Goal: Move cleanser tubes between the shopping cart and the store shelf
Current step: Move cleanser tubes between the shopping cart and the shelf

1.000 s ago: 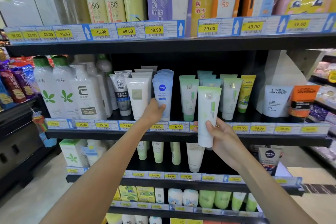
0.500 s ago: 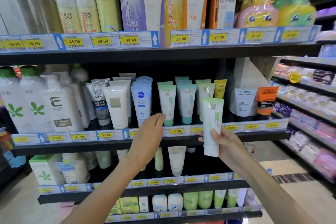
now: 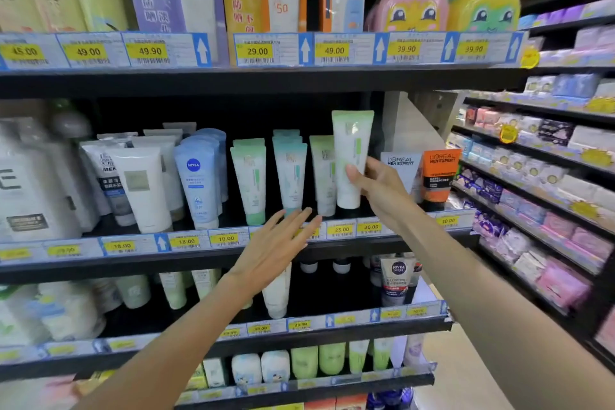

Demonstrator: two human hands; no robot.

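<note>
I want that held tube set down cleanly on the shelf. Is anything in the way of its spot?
Nothing visible. The right hand holds the tube upright at the right end of the green row, beside another tube; the left hand hovers lower.

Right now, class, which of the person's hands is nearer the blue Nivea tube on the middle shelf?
Left. The left hand hovers open just right of and below the blue Nivea tube; the right hand is farther right, gripping a green-topped cleanser tube.

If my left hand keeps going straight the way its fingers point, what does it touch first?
Probably the price-tag strip on the shelf edge, just past the left hand, whose straight fingers aim up and right. Slightly higher, it would meet the foot of the teal-capped cleanser tube. Depth is hard to judge.
</note>
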